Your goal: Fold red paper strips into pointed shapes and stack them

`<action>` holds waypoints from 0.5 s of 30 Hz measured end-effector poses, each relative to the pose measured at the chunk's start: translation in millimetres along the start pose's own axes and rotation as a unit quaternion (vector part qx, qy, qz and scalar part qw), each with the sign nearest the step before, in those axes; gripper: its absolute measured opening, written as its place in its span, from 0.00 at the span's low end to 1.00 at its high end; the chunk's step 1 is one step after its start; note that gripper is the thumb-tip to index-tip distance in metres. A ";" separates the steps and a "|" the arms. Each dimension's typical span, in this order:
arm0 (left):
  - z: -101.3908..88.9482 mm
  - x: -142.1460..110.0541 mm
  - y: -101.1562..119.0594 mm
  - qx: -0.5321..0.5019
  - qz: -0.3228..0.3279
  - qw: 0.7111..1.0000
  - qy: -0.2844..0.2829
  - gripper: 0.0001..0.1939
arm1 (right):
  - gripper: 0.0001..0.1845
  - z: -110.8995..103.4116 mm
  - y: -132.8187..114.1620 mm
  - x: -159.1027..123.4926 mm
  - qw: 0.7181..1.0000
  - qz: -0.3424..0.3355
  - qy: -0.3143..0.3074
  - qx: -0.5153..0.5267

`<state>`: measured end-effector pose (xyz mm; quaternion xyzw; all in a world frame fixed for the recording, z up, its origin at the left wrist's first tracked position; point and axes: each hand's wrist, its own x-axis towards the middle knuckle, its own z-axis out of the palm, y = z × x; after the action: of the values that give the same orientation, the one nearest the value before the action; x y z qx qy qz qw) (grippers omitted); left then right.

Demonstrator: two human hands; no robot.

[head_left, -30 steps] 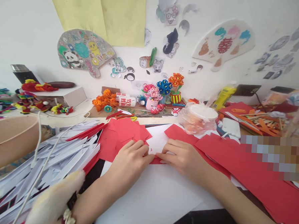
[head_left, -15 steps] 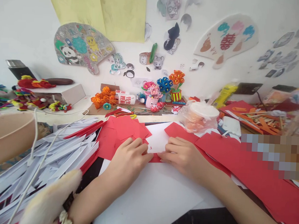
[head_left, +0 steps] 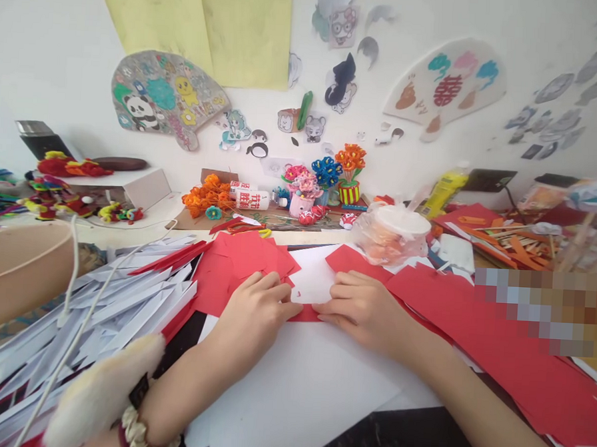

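A narrow strip of red paper lies across white sheets in front of me. Closed at its left end, my left hand presses thumb and fingers on the strip. My right hand pinches the right end, its thumb and forefinger near the left thumb. A tiny red scrap rests on the white paper just beyond the strip. Beside my left hand is a pile of red paper pieces. Long red sheets spread out past my right wrist.
Folded white paper strips heap at the left, crossed by a white cable. A plastic-wrapped tub stands beyond my right hand. Scissors with yellow handles, flower pots and a yellow bottle line the back.
Both hands stay on the red strip, with the thumbs slightly farther apart and more red showing between them. The view has shifted slightly.
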<state>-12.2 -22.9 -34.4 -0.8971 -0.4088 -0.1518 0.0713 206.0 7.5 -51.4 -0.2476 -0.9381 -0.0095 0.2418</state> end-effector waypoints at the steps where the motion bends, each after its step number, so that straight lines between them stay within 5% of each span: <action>1: -0.1 -0.1 0.1 -0.001 0.000 1.000 0.000 0.11 | 0.12 -0.2 0.3 -0.2 1.000 0.006 -0.004 0.011; 11: 1.9 -0.7 0.0 -0.011 0.004 1.000 -0.007 0.13 | 0.14 -5.3 0.5 3.2 0.991 0.089 0.047 0.083; 15: 1.0 -0.5 -0.6 -0.019 0.005 1.000 -0.008 0.13 | 0.12 -2.5 -2.1 3.3 0.995 0.056 0.015 0.084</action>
<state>-12.8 -22.6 -35.5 -0.9015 -0.4020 -0.1518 0.0520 203.6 6.8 -47.5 -0.2784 -0.9167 0.0791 0.2756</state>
